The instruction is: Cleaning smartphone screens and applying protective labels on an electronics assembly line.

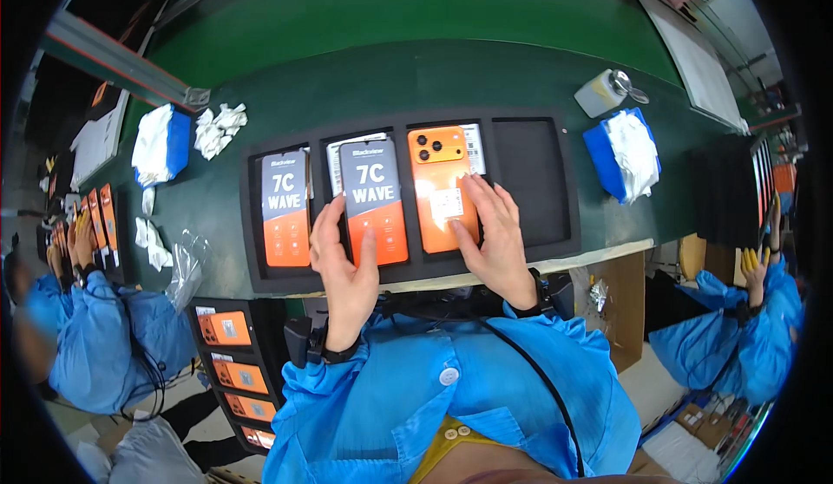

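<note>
My left hand (347, 280) is closed around the lower left of a smartphone (375, 202) with a grey-and-orange printed front, its thumb lying on that front. This phone overlaps the divider of a black compartment tray (347, 280). My right hand (496, 243) is at the right side of an orange smartphone (441, 167), back up, with three camera rings and a white label. Its thumb and index finger touch the phone's back; the other fingers extend over the tray's rightmost compartment. Another grey-and-orange smartphone (285, 206) lies in the leftmost compartment. White labelled pieces show behind the two handled phones.
Blue boxes of white wipes (165, 146) (626, 156) flank the tray. Crumpled wipes (219, 130) and a clear plastic bag (186, 267) lie at left, a pump bottle (603, 94) at back right. A second phone tray (204, 323) stands below the bench edge. Co-workers sit on both sides.
</note>
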Available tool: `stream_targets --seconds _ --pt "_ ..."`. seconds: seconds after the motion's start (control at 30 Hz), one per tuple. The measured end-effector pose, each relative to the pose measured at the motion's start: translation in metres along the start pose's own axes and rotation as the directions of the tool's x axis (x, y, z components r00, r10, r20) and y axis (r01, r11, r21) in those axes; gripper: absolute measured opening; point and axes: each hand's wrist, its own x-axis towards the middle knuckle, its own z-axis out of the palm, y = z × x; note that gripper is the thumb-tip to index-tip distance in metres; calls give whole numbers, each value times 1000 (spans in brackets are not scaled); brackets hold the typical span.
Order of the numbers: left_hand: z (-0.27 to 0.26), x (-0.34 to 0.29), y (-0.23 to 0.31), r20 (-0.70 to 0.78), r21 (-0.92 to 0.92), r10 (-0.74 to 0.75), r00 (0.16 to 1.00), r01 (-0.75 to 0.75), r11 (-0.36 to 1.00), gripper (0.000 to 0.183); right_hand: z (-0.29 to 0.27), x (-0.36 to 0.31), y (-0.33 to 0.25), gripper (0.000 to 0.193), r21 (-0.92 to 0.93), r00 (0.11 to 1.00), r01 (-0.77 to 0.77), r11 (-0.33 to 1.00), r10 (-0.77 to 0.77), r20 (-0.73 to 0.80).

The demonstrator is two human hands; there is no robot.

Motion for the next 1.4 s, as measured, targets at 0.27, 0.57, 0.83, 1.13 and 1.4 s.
stream_targets --seconds 0.27,0.57,0.83,1.13,1.4 --pt "17 7 11 19 -350 -66 998 68 934 53 8 1 -14 55 -68 997 -45 997 41 -62" --pt "-1 18 2 11 -759 -141 990 100 643 50 -2 -1 -3 52 112 986 -167 980 163 43" --pt "6 44 -9 10 -810 -117 993 77 582 50 -14 9 1 42 625 936 -337 704 323 142" --pt "15 56 -11 -48 -338 4 999 -20 941 51 -3 3 -19 44 736 960 -218 641 275 44" --pt "-46 22 -36 -204 478 121 971 -9 878 43 -1 5 -11 64 907 907 -317 276 366 206"
